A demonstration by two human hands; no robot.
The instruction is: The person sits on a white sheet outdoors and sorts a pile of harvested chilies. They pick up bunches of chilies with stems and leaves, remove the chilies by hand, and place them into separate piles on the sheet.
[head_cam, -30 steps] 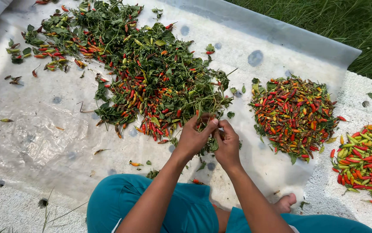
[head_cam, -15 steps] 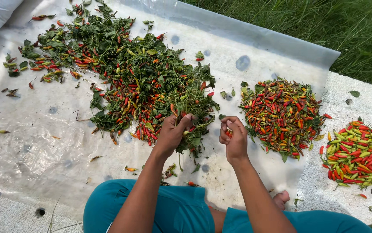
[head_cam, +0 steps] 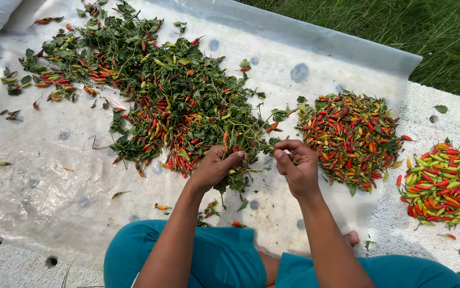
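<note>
My left hand (head_cam: 215,166) grips a leafy chili sprig (head_cam: 242,140) at the near edge of a big heap of chili branches (head_cam: 155,85), green leaves mixed with red and orange pods. My right hand (head_cam: 298,166) is curled just right of it, fingers pinched on small chilies from the sprig. A pile of picked chilies with some leaf bits (head_cam: 351,140) lies directly right of that hand. Farther right sits a cleaner pile of red, orange and green chilies (head_cam: 444,184).
A translucent plastic sheet (head_cam: 43,176) covers the ground under the heaps. Loose chilies (head_cam: 161,206) lie near my teal-clad knees (head_cam: 187,261). Grass (head_cam: 401,26) borders the far edge, and pale concrete (head_cam: 433,245) holds the right pile.
The hands were together on the sprig, then parted. My right hand has since moved back toward the sprig with its fingers pinched. The view shifted slightly.
</note>
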